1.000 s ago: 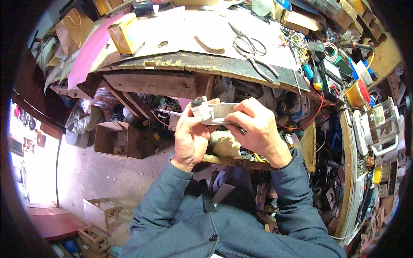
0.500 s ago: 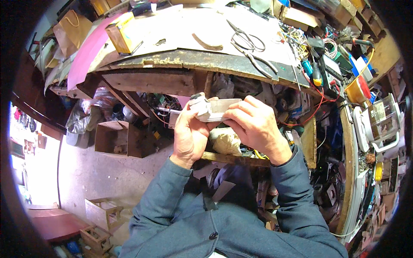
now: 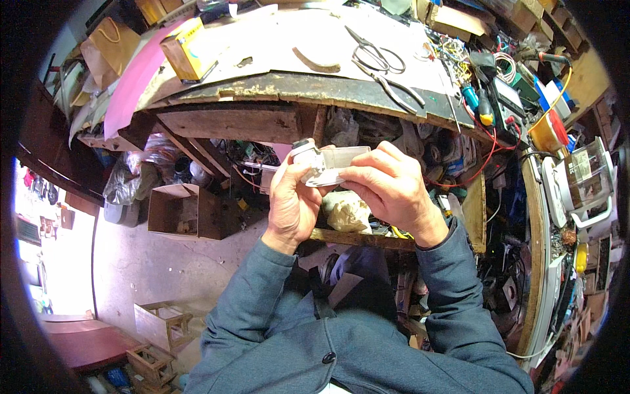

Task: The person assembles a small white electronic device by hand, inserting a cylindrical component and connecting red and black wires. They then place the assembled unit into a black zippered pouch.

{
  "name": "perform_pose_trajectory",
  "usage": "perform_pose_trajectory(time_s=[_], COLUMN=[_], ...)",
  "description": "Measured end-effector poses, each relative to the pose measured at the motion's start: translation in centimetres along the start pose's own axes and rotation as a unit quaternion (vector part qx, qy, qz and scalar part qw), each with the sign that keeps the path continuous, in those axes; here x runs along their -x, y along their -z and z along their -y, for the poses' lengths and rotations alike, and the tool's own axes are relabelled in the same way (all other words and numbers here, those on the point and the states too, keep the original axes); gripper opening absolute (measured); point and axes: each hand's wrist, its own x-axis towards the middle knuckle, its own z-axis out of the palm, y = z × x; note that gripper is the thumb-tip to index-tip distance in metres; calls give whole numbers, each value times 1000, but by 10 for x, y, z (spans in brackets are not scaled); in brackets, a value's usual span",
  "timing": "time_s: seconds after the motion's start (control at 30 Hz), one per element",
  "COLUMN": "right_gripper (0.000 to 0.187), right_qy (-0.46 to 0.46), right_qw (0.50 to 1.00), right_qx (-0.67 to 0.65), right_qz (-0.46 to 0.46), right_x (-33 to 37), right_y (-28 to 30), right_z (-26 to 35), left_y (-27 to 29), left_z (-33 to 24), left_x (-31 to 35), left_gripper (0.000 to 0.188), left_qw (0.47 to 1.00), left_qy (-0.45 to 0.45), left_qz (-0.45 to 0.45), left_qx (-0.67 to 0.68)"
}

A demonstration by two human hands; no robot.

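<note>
Head view showed a small white plastic part (image 3: 326,163) held up in front of the workbench edge (image 3: 275,88), pinched between both hands. Left hand (image 3: 293,203) was curled around its left end; right hand (image 3: 392,187) gripped its right end with closed fingers. Scissors (image 3: 373,54) and pliers (image 3: 392,84) lay on the bench beyond, a cardboard box (image 3: 177,210) below.

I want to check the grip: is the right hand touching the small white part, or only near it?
Touching. The head view shows the right hand with fingertips pressed on the small white part, no gap visible; the left hand grips it too.
</note>
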Motion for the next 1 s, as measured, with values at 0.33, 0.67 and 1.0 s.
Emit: perform_pose_trajectory(time_s=[0.33,0.67,1.0], right_gripper=[21,38,42], right_qy=[-15,-49,-49], right_qw=[999,999,996], right_qx=[-35,-3,58], right_qz=[-22,12,52], right_x=[0,0,2], right_y=[-1,-1,-5], right_z=[4,2,0], left_y=[-3,-2,-7], left_z=[-3,3,4], left_x=[3,0,2], left_gripper=[37,38,30], left_qw=[1000,999,997], left_qy=[11,-9,2], left_qz=[-6,-7,32], left_qx=[28,-40,-70])
